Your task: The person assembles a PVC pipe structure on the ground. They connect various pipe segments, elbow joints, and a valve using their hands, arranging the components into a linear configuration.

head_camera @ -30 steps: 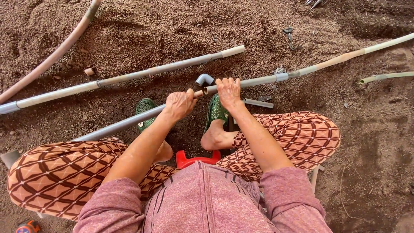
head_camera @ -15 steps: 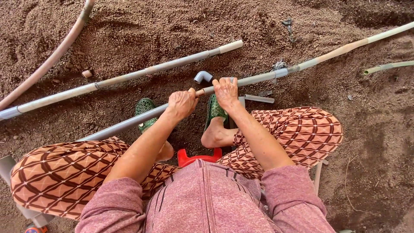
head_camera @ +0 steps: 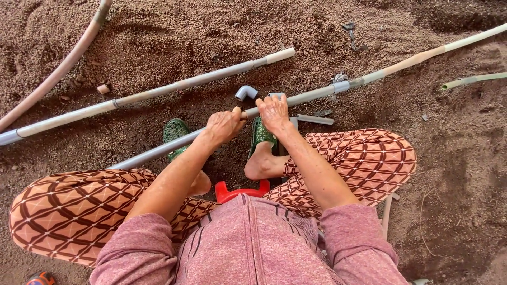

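Observation:
A long grey pipe (head_camera: 317, 94) runs across bare soil in front of my knees, from lower left to upper right. My left hand (head_camera: 224, 125) is closed around it. My right hand (head_camera: 273, 112) grips the same pipe just to the right, the two hands almost touching. A grey elbow fitting (head_camera: 245, 93) lies on the ground just beyond my hands. My feet in green slippers (head_camera: 261, 133) rest under the pipe. I sit on a red stool (head_camera: 240, 190).
A second grey pipe (head_camera: 158, 92) lies farther out, parallel. A pinkish hose (head_camera: 63, 66) curves at the upper left. A short pipe piece (head_camera: 315, 119) lies right of my hands, a small coupling (head_camera: 103, 88) at left, a thin pale stick (head_camera: 471, 80) at far right.
The hands stay on the pipe at nearly the same place. The view has shifted slightly; the pipe and hands look almost unmoved.

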